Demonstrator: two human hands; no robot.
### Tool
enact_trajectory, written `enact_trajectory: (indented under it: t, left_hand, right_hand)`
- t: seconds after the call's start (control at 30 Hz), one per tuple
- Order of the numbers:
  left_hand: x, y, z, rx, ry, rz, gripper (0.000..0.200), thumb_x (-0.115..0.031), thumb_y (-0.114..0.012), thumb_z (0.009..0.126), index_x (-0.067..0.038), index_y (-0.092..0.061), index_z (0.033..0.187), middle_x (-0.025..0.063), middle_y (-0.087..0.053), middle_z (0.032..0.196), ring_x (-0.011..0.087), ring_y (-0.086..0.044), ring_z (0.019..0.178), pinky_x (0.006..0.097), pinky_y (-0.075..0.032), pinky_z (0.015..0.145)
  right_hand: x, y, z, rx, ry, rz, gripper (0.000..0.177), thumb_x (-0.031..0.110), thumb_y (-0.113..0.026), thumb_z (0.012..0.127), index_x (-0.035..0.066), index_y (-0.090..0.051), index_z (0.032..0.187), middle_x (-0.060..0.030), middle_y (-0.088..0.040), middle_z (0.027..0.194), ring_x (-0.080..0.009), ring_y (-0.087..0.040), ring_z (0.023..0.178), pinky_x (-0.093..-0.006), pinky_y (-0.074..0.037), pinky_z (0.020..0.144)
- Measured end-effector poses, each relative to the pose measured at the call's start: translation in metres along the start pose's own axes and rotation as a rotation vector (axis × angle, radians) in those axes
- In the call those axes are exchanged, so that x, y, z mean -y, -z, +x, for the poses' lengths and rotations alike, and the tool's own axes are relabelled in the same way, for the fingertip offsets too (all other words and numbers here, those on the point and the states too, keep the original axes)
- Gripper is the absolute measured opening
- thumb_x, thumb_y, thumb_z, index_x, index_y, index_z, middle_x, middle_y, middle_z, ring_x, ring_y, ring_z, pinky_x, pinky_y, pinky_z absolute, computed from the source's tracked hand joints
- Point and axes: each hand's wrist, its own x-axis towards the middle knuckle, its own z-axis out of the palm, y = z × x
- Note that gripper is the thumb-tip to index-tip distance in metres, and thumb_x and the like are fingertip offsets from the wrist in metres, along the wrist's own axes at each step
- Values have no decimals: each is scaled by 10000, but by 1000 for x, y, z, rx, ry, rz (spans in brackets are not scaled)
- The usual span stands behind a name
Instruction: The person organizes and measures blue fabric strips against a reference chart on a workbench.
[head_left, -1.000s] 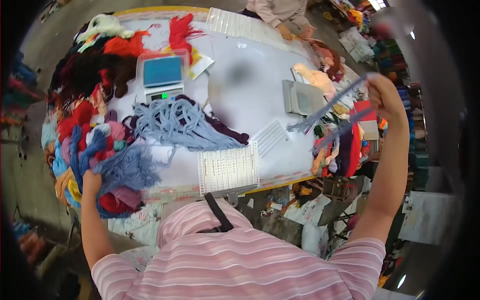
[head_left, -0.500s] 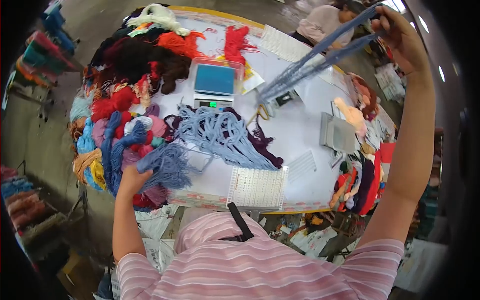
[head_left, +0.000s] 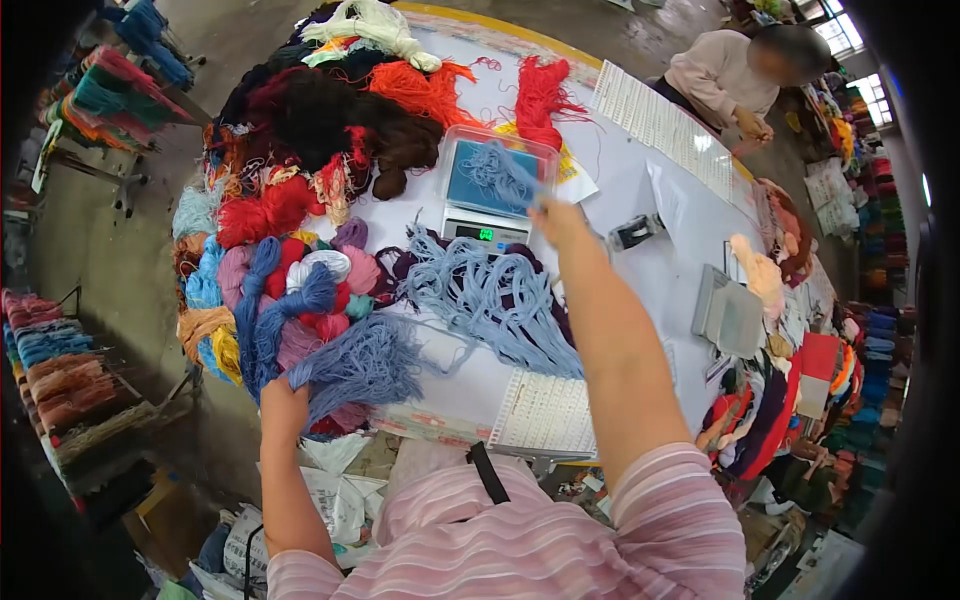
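Note:
My left hand [head_left: 286, 400] is closed round one end of a slate-blue yarn hank [head_left: 365, 360] at the table's near left edge. Out over the digital scale [head_left: 487, 224], my right hand [head_left: 552, 215] grips a length of blue yarn [head_left: 497, 172], whose loose strands rest on or just above the blue weighing plate. The scale's green display is lit. Between my hands lies a spread of light-blue yarn [head_left: 490, 290] with dark purple yarn [head_left: 395, 280] partly under it.
Piled yarn hanks [head_left: 300, 200] cover the table's left side. A white colour card [head_left: 543, 415] lies at the near edge. Red yarn [head_left: 543, 100] is behind the scale; a grey box [head_left: 728, 312] stands right. A person [head_left: 740, 75] is beyond the far right edge.
My right hand has come down and left from high at the upper right, bringing the blue yarn to the scale. My left hand keeps its hold on the hank. The view has shifted.

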Motion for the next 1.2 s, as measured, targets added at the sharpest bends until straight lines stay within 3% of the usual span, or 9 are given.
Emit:
enact_trajectory:
  t: [0.13,0.2,0.33,0.63,0.87,0.93,1.03,1.13,1.2]
  left_hand:
    - [-24,11,3,310,461,-520,242,-206,-562,854,15,-658,874,43,-506,494,168,-470,396,320,-341,397]
    - [-49,19,4,544,646,-1347,311,-278,-521,913,-14,-623,1042,-87,-302,496,25,-258,395,221,-220,375]
    - [-67,-33,11,829,590,-2292,450,-302,-326,980,-23,-369,1331,-48,-261,509,61,-256,395,223,-247,365]
    - [-147,-30,16,942,357,-2196,672,-566,-311,920,-73,-304,1377,-42,-296,556,56,-256,430,201,-243,400]
    - [-154,-24,3,936,183,-2088,717,-637,-319,878,-218,-174,1441,-4,-337,568,71,-291,425,203,-281,387]
    - [-154,-28,2,890,-153,-2114,778,-686,-346,834,-274,-109,1450,114,-538,763,156,-531,542,250,-440,417]
    - [-164,-13,-8,865,-89,-2244,852,-728,-384,782,-297,-74,1449,251,-517,1137,331,-612,924,380,-560,613]
    - [-170,-14,-12,931,-190,-2447,893,-755,-413,740,-336,-55,1442,277,-379,1323,435,-430,1191,491,-528,784]
    - [-173,-10,-13,939,-204,-2424,916,-757,-424,735,-311,-60,1447,252,-377,1335,405,-423,1206,483,-504,832]
  right_hand:
    - [-64,42,-23,-99,-249,257,258,132,-543,864,-37,-502,1055,-168,-554,1013,-274,-619,791,-336,-555,629]
    - [-64,52,-39,-111,-288,246,306,173,-547,870,-34,-492,1089,-170,-550,1041,-269,-625,798,-345,-553,674]
    - [-70,66,-57,33,-127,-144,231,198,-529,882,20,-562,1026,-75,-609,868,-129,-584,749,-254,-485,607]
    - [-47,-34,-259,773,155,-450,220,94,-608,841,35,-618,1053,44,-565,757,-27,-495,695,-185,-398,624]
    - [-52,-50,-305,706,221,-418,207,56,-590,845,25,-544,1044,45,-498,704,-21,-436,638,-187,-337,562]
    - [-54,-47,-316,666,275,-389,226,55,-586,845,31,-529,1062,33,-504,700,-31,-444,621,-192,-360,564]
    - [-49,-40,-335,601,433,-342,217,23,-533,858,31,-520,1075,6,-527,772,-56,-466,668,-213,-395,630]
    - [-35,-30,-344,526,551,-393,224,8,-544,828,40,-551,1050,-39,-538,903,-105,-513,782,-244,-412,690]
    - [-23,-27,-353,503,999,-665,240,11,-598,760,50,-591,996,-79,-534,946,-182,-531,839,-286,-418,714]
